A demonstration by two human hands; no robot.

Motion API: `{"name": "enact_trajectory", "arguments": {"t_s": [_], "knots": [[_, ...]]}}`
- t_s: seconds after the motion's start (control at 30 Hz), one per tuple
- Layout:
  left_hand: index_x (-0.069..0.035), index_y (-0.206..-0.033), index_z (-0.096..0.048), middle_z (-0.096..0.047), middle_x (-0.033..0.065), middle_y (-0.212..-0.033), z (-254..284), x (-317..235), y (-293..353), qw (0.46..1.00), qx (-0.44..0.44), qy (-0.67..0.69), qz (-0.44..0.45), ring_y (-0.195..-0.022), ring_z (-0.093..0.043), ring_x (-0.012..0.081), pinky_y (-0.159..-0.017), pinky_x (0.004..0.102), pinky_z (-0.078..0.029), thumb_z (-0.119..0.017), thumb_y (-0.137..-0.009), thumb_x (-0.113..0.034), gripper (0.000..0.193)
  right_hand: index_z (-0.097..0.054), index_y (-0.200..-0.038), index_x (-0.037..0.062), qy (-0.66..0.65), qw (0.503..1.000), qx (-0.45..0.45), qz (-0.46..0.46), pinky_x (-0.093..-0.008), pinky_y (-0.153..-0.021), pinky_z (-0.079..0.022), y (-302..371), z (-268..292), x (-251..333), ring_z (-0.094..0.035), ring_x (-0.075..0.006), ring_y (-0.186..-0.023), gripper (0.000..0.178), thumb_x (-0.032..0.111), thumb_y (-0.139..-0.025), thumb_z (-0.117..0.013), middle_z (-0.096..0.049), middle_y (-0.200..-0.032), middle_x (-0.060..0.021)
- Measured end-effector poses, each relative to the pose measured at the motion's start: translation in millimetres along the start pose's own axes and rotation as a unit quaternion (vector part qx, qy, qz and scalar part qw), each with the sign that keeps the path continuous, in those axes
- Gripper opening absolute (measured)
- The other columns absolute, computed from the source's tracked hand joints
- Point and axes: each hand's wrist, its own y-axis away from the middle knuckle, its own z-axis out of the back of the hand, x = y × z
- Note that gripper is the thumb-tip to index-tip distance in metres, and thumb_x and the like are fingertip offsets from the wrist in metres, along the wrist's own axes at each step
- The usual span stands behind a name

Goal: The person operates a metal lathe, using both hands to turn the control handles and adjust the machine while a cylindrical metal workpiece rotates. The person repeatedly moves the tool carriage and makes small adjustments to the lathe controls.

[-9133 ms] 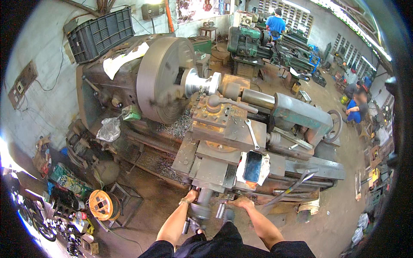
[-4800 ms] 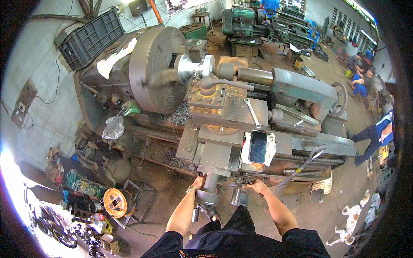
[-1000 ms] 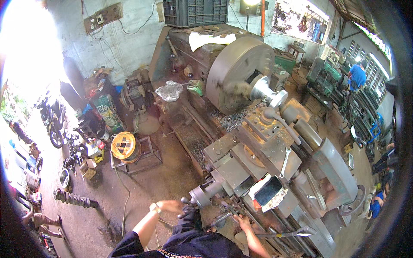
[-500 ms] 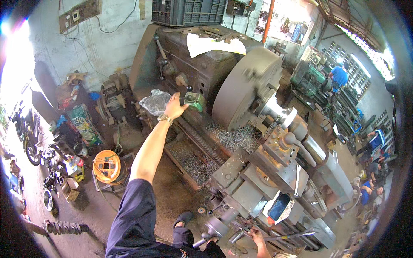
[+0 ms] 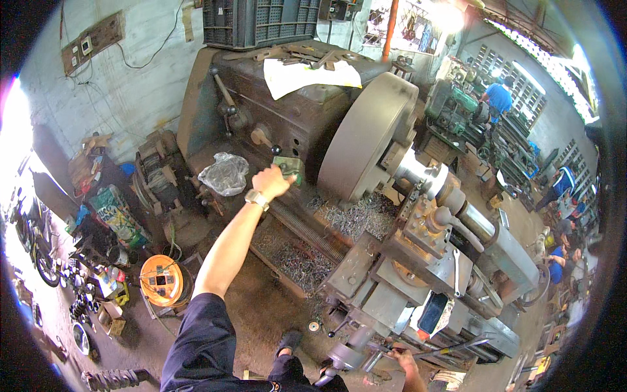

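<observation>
A large lathe with a big round chuck point(image 5: 366, 140) stands in front of me, a shiny metal workpiece point(image 5: 418, 171) held in its jaws. My left hand point(image 5: 273, 183) is closed beside the green control box point(image 5: 291, 166) under the headstock, over its short lever, which the fingers mostly hide. Low at the carriage, my right hand point(image 5: 403, 359) is wrapped round a metal handle, partly hidden by the fingers. Above it are the tool post point(image 5: 424, 225), a wrench point(image 5: 456, 271) lying on the slide, and a dark phone-like object point(image 5: 432, 312) on a pale cloth.
Metal chips point(image 5: 362, 215) lie heaped under the chuck and in the tray. A clear plastic bag point(image 5: 224, 174) rests left of my hand. An orange round reel point(image 5: 161, 281) stands on the floor. A black crate point(image 5: 258, 26) sits on the headstock. Another person point(image 5: 500, 98) works at a far machine.
My left hand has moved down and closer to the green box, its fingers more curled. The chuck jaws look less smeared and have turned. The whole view has shifted slightly.
</observation>
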Motion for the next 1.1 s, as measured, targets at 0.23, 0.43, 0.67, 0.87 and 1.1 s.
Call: {"name": "enact_trajectory", "arguments": {"t_s": [0.23, 0.43, 0.67, 0.87, 1.1], "knots": [[-0.001, -0.136, -0.047, -0.063, 0.0262, -0.121, 41.5, 31.2, -43.2, 0.989, -0.134, 0.054, -0.011, -0.115, -0.06, 0.045, -0.096, 0.0522, -0.051, -0.069, -0.091, -0.047, 0.068, -0.068, -0.093, 0.0049, -0.005, 1.0, -0.001, -0.027, -0.0328, -0.074, -0.045, 4.6, 2.3, -8.0, -0.052, -0.0123, -0.082, 0.032, 0.023, -0.074, -0.087, -0.058, -0.086, 0.0031], [-0.01, -0.133, -0.053, -0.053, 0.0172, -0.137, 24.1, 30.2, -52.7, 0.978, -0.107, 0.016, -0.181, -0.128, -0.051, 0.0401, -0.099, 0.0592, -0.047, -0.067, -0.093, -0.045, 0.055, -0.069, -0.098, 0.0041, -0.017, 1.0, 0.016, -0.002, -0.0328, -0.077, -0.047, 8.8, 2.7, 7.5, -0.054, -0.0124, -0.085, 0.035, 0.022, -0.075, -0.088, -0.06, -0.089, 0.0023], [-0.004, -0.13, -0.061, -0.053, 0.017, -0.144, -1.7, 49.9, -89.5, 0.929, -0.243, 0.145, -0.239, -0.133, -0.05, 0.035, -0.113, 0.0483, -0.04, -0.052, -0.098, -0.011, 0.035, -0.072, -0.1, 0.0065, 0.096, 0.984, 0.077, 0.13, -0.0416, -0.076, -0.051, -11.9, 0.3, -5.2, -0.061, -0.0204, -0.082, 0.046, 0.047, -0.082, -0.08, -0.066, -0.085, -0.0054], [-0.018, -0.152, -0.039, -0.036, 0.0118, -0.16, 46.1, 112.5, -210.1, 0.873, -0.384, -0.301, -0.009, -0.144, -0.041, 0.03, -0.105, 0.0509, -0.047, -0.047, -0.102, -0.015, 0.05, -0.065, -0.124, -0.0028, 0.056, 0.992, 0.091, -0.07, -0.0402, -0.092, -0.051, -10.7, -11.7, -10.0, -0.062, -0.0234, -0.109, 0.078, 0.052, -0.072, -0.086, -0.07, -0.118, -0.012], [-0.036, -0.161, -0.015, -0.025, 0.0144, -0.164, 67.3, 160.5, -300.9, 0.929, -0.256, -0.218, 0.158, -0.149, -0.03, 0.0377, -0.114, 0.0652, -0.03, -0.049, -0.104, -0.039, 0.067, -0.066, -0.124, -0.0031, 0.089, 0.988, 0.077, -0.103, -0.0434, -0.095, -0.048, 14.5, 3.6, 49.3, -0.063, -0.0302, -0.115, 0.09, 0.064, -0.067, -0.084, -0.071, -0.122, -0.0183]]}}
